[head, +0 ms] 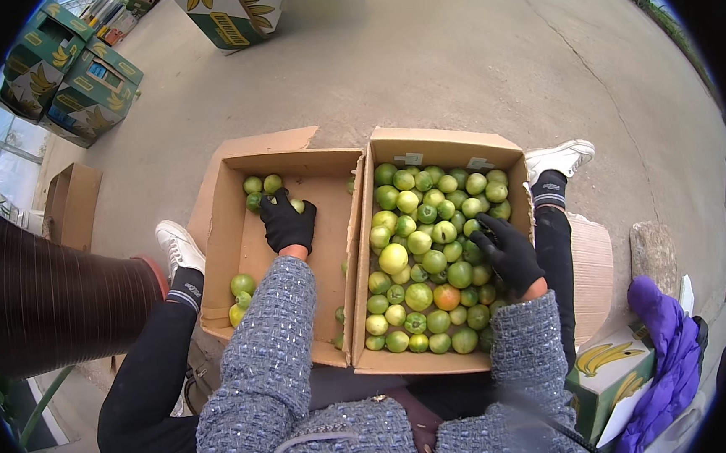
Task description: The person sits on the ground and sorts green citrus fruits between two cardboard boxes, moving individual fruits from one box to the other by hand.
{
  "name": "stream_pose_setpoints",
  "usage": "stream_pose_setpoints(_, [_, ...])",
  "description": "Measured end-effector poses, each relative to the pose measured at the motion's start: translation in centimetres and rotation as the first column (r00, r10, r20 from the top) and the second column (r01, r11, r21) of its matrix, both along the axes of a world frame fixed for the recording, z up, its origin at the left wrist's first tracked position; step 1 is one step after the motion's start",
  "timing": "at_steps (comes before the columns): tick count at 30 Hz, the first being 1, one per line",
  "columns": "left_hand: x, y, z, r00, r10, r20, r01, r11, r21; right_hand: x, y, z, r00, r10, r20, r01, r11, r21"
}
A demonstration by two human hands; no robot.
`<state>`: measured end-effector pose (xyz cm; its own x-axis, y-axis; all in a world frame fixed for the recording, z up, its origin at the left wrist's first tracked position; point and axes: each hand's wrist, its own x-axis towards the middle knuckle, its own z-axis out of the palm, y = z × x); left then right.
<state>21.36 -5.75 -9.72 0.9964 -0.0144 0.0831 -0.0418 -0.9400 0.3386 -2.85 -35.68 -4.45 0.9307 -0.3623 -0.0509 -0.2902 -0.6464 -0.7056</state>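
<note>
Two cardboard boxes stand side by side between my legs. The left cardboard box (327,159) holds several green tomatoes (242,284) in its corners and along its right wall. My left hand (289,222), in a black glove, is over the upper left part of that box, its fingers around green tomatoes (297,206); its grip is partly hidden. The right cardboard box (445,137) is filled with green and yellowish tomatoes (418,296) and one orange-red tomato (447,297). My right hand (507,254), also gloved, reaches in at its right side, fingertips touching tomatoes; whether it grips one is hidden.
A loose corrugated cardboard sheet (590,277) and a stone block (652,250) lie at right, near a purple garment (668,344) on a banana box (613,367). Banana boxes (92,94) are stacked at upper left. A large brown ribbed pot (71,291) is at left.
</note>
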Motion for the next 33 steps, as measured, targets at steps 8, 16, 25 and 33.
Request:
stream_pose_setpoints(8, [3.6,6.5,-0.7,0.885,-0.294,-0.36,-0.3,0.232,-0.925,0.7,1.2,1.6,0.997,-0.004,-0.077,0.003,1.0,-0.014])
stream_pose_setpoints(16, [-7.7,-3.6,16.0,0.21,-0.898,-0.388,0.281,0.435,-0.855,0.2,0.2,1.1,0.994,-0.007,-0.113,0.007,1.0,-0.005])
stream_pose_setpoints(25, [-16.0,-5.0,9.5,0.268,-0.918,-0.292,0.963,0.263,0.056,0.6,0.0,-0.4,0.993,0.019,-0.116,-0.024,0.999,-0.044])
stream_pose_setpoints(33, [-17.0,-4.1,10.5,0.384,-0.844,-0.375,0.923,0.363,0.128,0.5,0.2,0.2,0.989,0.013,-0.145,-0.018,0.999,-0.03])
